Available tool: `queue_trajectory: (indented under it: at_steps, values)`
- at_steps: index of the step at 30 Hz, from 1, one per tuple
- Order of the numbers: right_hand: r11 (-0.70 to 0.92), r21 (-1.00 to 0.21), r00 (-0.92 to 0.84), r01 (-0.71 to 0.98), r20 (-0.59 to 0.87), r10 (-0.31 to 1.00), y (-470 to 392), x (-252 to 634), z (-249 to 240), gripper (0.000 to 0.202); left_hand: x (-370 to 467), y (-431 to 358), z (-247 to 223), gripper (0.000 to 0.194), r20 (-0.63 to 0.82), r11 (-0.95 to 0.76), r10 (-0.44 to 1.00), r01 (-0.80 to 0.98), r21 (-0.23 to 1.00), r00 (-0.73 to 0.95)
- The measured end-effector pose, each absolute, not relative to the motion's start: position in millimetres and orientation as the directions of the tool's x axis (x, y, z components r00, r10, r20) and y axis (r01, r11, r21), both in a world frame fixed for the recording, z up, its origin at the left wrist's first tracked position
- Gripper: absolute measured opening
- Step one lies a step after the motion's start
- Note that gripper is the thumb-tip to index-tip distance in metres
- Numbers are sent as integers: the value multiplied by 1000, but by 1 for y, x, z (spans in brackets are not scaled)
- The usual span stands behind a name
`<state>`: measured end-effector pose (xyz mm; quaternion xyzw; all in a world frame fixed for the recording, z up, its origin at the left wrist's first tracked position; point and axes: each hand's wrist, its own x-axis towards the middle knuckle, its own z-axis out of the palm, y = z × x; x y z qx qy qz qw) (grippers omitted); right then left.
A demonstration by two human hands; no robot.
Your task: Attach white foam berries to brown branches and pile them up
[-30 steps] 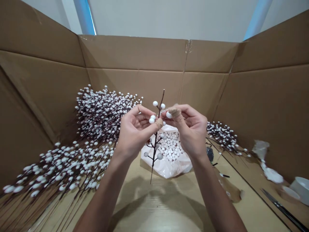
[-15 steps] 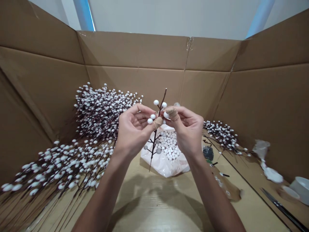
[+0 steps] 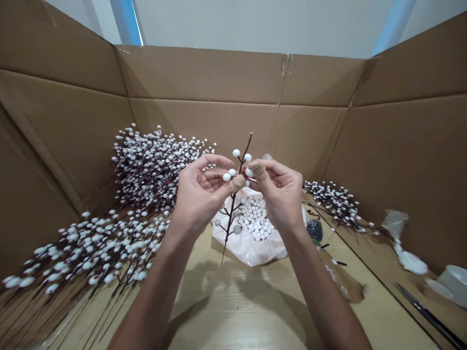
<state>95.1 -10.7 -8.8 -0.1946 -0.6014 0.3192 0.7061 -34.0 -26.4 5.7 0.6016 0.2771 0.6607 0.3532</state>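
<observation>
My left hand (image 3: 204, 187) pinches a dark brown artificial berry stem (image 3: 232, 214) near its middle, thumb in front. The stem is tilted, its bare tip pointing up. White berries sit on its upper twigs, and a few greyer ones lower down. Between thumb and fingers, my right hand (image 3: 279, 187) grips a white berry (image 3: 249, 172) at the right side of the stem. Both thumbs are wrapped in tan tape. Below the hands, an open plastic bag (image 3: 233, 250) holds many loose white berries (image 3: 255, 218).
Finished-looking berry stems lie in a big pile (image 3: 149, 170) and a nearer bunch (image 3: 105, 248) at left. A smaller bunch (image 3: 332, 199) is at right. Black-handled scissors (image 3: 423, 311), tape rolls (image 3: 452, 282) and a dark packet (image 3: 314, 230) lie on the right. Cardboard walls (image 3: 204, 73) surround the table.
My left index finger has lifted slightly away from the stem. The stem's lower end has swung a little to the left, and my right hand has shifted slightly left.
</observation>
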Motion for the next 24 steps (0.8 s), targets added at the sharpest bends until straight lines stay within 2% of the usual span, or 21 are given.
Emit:
queue_trajectory:
  at_steps: [4,8,10,15,21,24]
  values:
    - [694,-682,40,-230,706,707,-9,99,-6,14,-45,-26,9,49,545,-534,832,-116,837,103]
    - [702,-683,4,-201,716,698,-10,102,-6,12,-59,-28,14,49,512,-523,834,2,852,207]
    - [695,-691,-23,-198,712,701,-11,100,-6,10,-61,-29,15,45,539,-545,823,-17,838,181]
    - [683,-711,-75,-170,700,710,-14,95,-8,9,-53,-23,14,28,585,-583,810,-154,797,-38]
    - [673,-719,-88,-174,692,716,-17,92,-8,8,-47,-23,13,39,562,-555,826,-250,793,-51]
    - [679,-715,-90,-167,697,712,-18,90,-9,8,-46,-25,15,35,549,-548,832,-256,797,-72]
